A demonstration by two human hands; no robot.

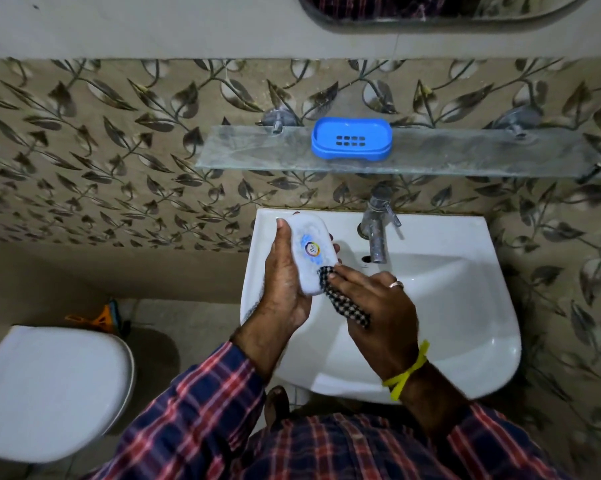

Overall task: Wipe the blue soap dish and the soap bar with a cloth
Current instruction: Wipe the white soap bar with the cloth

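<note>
A: Obs. Left hand closed around the soap bar, thumb along its left edge, fingertips showing past the right edge. Bar is held above the white washbasin, face up, printed wrapper visible. Wrapped, I think; the light is dim.

B: Right hand?

A: Fingers curled on a black-and-white checked cloth, index tip pressing a fold against the bar's lower corner. Blue soap dish sits empty on the glass shelf above the tap, well apart from both hands.

B: Handling?

A: Bar judged light and rigid, likely slick through the film. Grip across the long edges, as now. Cloth soft, limp. Dish: light plastic, take by the rim.
</note>
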